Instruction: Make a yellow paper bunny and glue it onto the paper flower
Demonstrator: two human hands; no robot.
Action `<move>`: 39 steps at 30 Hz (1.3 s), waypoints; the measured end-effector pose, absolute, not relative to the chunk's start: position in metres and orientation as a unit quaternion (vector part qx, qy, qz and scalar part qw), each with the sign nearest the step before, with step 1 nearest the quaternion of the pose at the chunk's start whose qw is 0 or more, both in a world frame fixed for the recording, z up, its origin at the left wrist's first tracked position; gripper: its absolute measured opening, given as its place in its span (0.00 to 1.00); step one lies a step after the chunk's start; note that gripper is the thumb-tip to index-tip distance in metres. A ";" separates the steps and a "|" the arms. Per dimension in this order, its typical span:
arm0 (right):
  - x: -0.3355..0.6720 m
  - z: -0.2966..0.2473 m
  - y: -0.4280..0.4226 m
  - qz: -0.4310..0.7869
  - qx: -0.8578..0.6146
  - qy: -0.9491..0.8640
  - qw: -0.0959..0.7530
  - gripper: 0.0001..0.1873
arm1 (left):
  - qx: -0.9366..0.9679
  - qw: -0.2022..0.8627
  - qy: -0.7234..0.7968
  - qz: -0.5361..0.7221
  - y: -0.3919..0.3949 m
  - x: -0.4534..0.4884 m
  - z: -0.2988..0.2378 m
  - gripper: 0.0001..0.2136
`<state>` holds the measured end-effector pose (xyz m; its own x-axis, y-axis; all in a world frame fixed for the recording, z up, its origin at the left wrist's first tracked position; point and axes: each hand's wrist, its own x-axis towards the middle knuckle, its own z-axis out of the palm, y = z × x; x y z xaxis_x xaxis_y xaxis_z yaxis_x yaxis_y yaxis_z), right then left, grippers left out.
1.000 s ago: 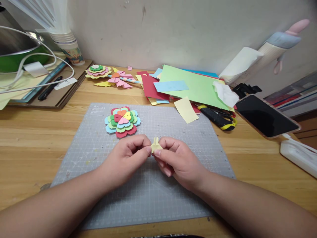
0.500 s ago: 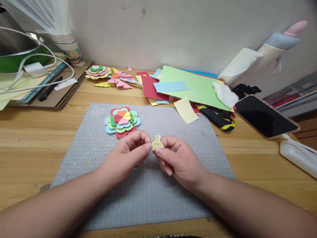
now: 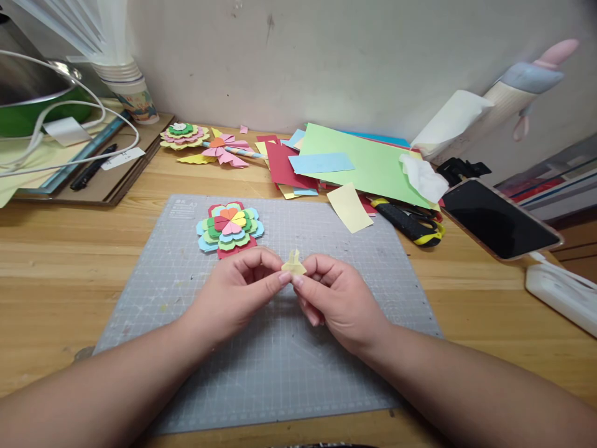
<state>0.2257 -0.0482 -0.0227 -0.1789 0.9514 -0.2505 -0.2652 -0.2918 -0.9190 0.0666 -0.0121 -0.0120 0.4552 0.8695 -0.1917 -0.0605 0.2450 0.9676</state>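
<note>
Between my two hands is a small folded pale-yellow paper piece (image 3: 293, 266), with two narrow upright tabs at its top. My left hand (image 3: 252, 280) pinches its lower left edge between thumb and forefinger. On the other side, the thumb and forefinger of my right hand (image 3: 338, 295) grip its lower right edge; the other fingers curl below. Both hands are above the grey cutting mat (image 3: 275, 379). Just beyond my left hand, a layered multicoloured paper flower (image 3: 230, 228) lies on the mat.
A pale-yellow paper sheet (image 3: 349, 208) overlaps the mat's far edge. Behind it lie a green sheet (image 3: 368, 165), a yellow-black utility knife (image 3: 410, 224) and a phone (image 3: 501, 218). Other paper flowers (image 3: 224, 150) lie at the back left, near paper cups (image 3: 135, 99) and a pen (image 3: 93, 168).
The folded paper has shifted slightly left and up and its tabs look a little closer together. My left thumb has moved inward along its lower edge.
</note>
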 end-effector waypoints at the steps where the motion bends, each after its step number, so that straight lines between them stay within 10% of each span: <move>1: 0.226 -0.024 -0.048 0.669 -0.445 -0.377 0.461 0.13 | 0.515 0.678 0.394 0.347 -0.012 0.066 -0.012 0.11; 20: 0.229 -0.021 -0.046 0.759 -0.339 -0.333 0.445 0.11 | 0.383 0.825 0.353 0.221 -0.008 0.062 -0.015 0.15; 29: 0.224 -0.015 -0.052 0.565 -0.531 -0.401 0.487 0.08 | 0.592 0.524 0.449 0.416 -0.014 0.064 -0.009 0.09; 39: 0.222 -0.012 -0.055 0.527 -0.550 -0.416 0.497 0.06 | 0.677 0.459 0.409 0.404 -0.017 0.062 -0.014 0.07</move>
<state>0.2215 -0.0549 -0.0124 0.0990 0.9811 -0.1662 -0.0653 -0.1602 -0.9849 0.0620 -0.0175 -0.0142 0.3382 0.9253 0.1714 0.1831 -0.2434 0.9525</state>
